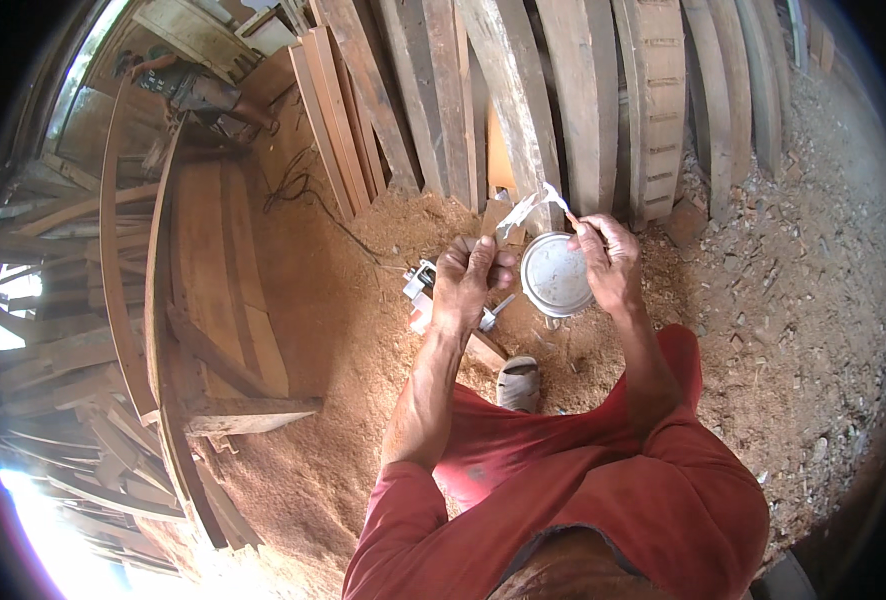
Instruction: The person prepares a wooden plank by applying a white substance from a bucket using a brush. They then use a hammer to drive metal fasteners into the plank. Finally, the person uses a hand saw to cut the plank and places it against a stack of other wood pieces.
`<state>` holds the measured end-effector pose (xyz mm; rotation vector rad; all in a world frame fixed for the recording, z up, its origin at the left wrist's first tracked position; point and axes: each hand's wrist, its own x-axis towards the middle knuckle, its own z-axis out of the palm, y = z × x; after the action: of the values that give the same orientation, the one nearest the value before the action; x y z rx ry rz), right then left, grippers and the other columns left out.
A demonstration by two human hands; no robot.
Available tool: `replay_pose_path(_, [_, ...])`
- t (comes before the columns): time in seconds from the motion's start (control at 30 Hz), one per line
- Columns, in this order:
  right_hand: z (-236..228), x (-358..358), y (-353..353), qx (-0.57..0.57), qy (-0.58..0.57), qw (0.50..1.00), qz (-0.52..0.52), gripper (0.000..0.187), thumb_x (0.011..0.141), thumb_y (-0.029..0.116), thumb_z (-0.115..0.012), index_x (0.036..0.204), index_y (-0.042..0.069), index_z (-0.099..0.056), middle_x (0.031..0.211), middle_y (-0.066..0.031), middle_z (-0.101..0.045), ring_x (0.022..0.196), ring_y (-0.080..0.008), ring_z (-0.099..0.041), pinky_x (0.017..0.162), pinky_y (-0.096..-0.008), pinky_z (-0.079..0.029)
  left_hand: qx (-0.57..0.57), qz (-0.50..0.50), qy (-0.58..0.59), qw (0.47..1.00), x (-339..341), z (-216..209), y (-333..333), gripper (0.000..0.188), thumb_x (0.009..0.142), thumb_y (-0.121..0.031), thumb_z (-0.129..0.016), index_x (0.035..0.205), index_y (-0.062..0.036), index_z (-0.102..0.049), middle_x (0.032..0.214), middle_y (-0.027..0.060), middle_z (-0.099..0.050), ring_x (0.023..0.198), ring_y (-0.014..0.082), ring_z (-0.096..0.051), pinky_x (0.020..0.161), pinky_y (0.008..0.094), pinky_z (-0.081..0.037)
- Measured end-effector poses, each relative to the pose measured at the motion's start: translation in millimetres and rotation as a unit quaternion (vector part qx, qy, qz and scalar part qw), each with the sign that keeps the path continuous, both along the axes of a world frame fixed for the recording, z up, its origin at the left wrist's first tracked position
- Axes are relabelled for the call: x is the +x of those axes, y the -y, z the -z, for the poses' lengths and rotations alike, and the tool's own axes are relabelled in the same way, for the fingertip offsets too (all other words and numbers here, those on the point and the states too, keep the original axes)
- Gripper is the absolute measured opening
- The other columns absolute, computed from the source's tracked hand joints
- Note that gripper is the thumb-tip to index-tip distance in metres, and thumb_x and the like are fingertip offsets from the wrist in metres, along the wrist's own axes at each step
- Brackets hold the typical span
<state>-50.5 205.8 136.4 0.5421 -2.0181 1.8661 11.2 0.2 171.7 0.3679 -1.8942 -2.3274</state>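
My left hand (468,280) is closed in a pinch near the middle. A thin, flat piece smeared white (519,214) stands out from its fingertips; its kind is hard to tell. To the right, my right hand (611,262) grips a slim reddish-brown stick (571,216). White matter (555,198) coats the stick's far end and meets the white-smeared piece. Below and between both hands is a round container with a whitish top (557,275), its right edge partly covered by my right hand.
A power tool (421,280) with a cord lies on the sawdust left of the container. Tall wooden planks (583,110) lean along the back. Curved boards (163,300) and a wooden panel (225,290) stand at left. Another person (188,85) is at the far left.
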Motion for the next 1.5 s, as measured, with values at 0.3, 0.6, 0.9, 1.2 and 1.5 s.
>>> replay_pose_path(0.3, [3,10,22,0.039,-0.026,0.993,-0.107,0.014,0.100,0.011,-0.059,0.102,0.001,-0.070,0.079,-0.0081,-0.072,0.064,-0.0144,-0.065,0.053,-0.0310,-0.050,0.119,0.023,0.067,0.990,1,6,6,0.041,0.108,-0.039,-0.046,0.102,-0.0025,-0.064,0.070,0.0078,-0.066,0.053,0.0158,-0.060,0.049,0.0290,-0.049])
replay_pose_path(0.6, [-16,1,16,0.040,-0.001,0.994,-0.103,0.017,0.101,0.012,-0.058,0.101,-0.001,-0.069,0.078,-0.0097,-0.072,0.068,-0.0144,-0.068,0.056,-0.0312,-0.053,0.003,-0.012,0.068,0.998,5,-1,10,0.044,0.109,-0.040,-0.045,0.096,-0.0017,-0.064,0.068,0.0031,-0.061,0.052,0.0132,-0.054,0.049,0.0285,-0.046])
replay_pose_path(0.9, [-21,0,20,0.122,0.006,0.992,-0.025,0.019,0.100,0.018,-0.059,0.099,0.003,-0.071,0.075,-0.0105,-0.072,0.065,-0.0187,-0.070,0.060,-0.0344,-0.054,-0.282,-0.073,0.011,0.957,19,-2,17,0.043,0.107,-0.040,-0.051,0.090,-0.0017,-0.061,0.070,0.0050,-0.066,0.059,0.0102,-0.059,0.056,0.0283,-0.049])
replay_pose_path(1.2, [-14,1,27,0.135,-0.030,0.989,-0.059,0.021,0.103,0.019,-0.056,0.097,0.003,-0.068,0.076,-0.0116,-0.070,0.061,-0.0226,-0.067,0.056,-0.0392,-0.052,-0.260,-0.083,-0.034,0.961,14,2,12,0.041,0.107,-0.037,-0.053,0.085,-0.0020,-0.054,0.066,0.0040,-0.063,0.055,0.0101,-0.058,0.050,0.0268,-0.047])
replay_pose_path(1.5, [-13,19,23,0.178,-0.037,0.979,-0.097,0.013,0.098,0.012,-0.063,0.100,0.001,-0.070,0.075,-0.0102,-0.068,0.065,-0.0184,-0.066,0.060,-0.0354,-0.051,-0.159,-0.031,0.038,0.986,17,-12,2,0.044,0.108,-0.042,-0.047,0.090,-0.0027,-0.055,0.066,0.0029,-0.062,0.052,0.0087,-0.056,0.049,0.0244,-0.045])
